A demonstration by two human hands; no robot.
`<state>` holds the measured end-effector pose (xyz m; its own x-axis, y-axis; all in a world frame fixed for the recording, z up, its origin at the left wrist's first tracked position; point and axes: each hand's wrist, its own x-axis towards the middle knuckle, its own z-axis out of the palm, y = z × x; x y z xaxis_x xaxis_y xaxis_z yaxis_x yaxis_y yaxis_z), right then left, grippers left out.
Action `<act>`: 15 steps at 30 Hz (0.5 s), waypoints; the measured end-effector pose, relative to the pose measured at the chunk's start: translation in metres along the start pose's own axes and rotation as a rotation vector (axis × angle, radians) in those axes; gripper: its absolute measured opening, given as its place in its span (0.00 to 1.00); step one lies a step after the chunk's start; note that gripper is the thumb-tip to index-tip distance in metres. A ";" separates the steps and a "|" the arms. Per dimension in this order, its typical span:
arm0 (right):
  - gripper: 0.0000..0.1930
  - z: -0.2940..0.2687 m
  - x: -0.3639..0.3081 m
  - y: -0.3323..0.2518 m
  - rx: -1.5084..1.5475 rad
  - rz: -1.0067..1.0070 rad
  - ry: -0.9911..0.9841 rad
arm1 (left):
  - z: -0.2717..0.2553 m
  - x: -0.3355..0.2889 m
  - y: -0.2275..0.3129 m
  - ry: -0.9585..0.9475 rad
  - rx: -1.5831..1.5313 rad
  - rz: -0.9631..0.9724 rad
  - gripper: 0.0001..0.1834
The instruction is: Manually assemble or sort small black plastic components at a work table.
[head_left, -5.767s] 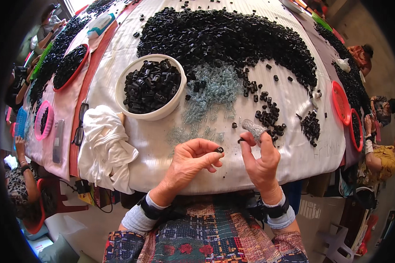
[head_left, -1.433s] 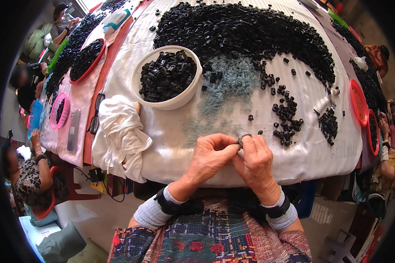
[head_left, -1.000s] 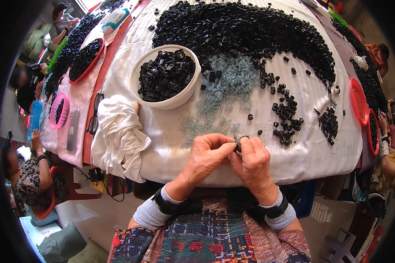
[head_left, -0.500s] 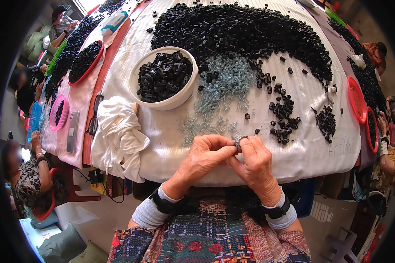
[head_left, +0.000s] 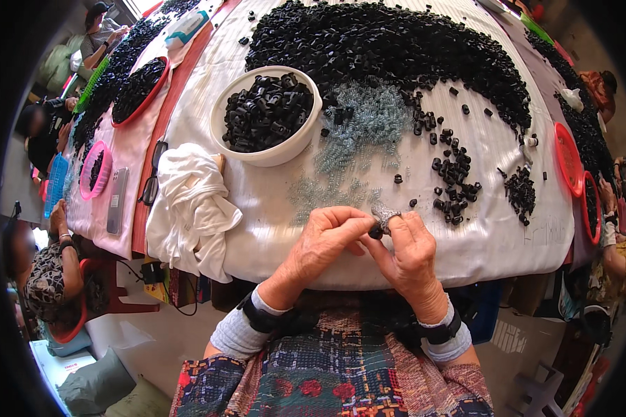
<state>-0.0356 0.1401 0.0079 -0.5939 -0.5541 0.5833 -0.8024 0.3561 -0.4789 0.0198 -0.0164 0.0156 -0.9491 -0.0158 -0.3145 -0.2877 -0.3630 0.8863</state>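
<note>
Pinching one small black part (head_left: 375,231) between them at lower centre, the left hand (head_left: 325,244) and right hand (head_left: 408,251) meet fingertip to fingertip — close over the worktop (head_left: 271,229), beside the scattered springs (head_left: 327,191), apparently for joining.

Left hand (head_left: 325,240), right hand (head_left: 412,247) pinch small black part (head_left: 375,231) together.

only a dark phone (head_left: 117,200) screen on the pink cloth at left, plus a white-blue packet (head_left: 186,28) up top
</note>
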 end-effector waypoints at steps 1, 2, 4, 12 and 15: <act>0.15 0.000 0.001 0.000 -0.001 -0.011 0.023 | 0.000 0.001 0.000 0.012 -0.058 -0.034 0.12; 0.15 -0.001 0.001 0.000 -0.003 -0.011 0.021 | 0.000 0.001 0.000 0.010 -0.060 -0.034 0.12; 0.15 -0.001 0.002 -0.001 -0.001 -0.024 0.020 | 0.000 0.000 0.000 -0.005 -0.054 -0.010 0.12; 0.19 -0.005 0.002 0.000 0.034 -0.022 -0.035 | -0.003 -0.001 0.001 -0.077 0.089 0.034 0.10; 0.22 -0.010 -0.001 0.002 0.128 0.017 -0.012 | -0.006 -0.004 0.019 0.023 0.015 0.075 0.10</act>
<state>-0.0373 0.1486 0.0125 -0.6059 -0.5579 0.5671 -0.7781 0.2671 -0.5685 0.0192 -0.0289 0.0319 -0.9649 -0.0639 -0.2546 -0.2178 -0.3462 0.9125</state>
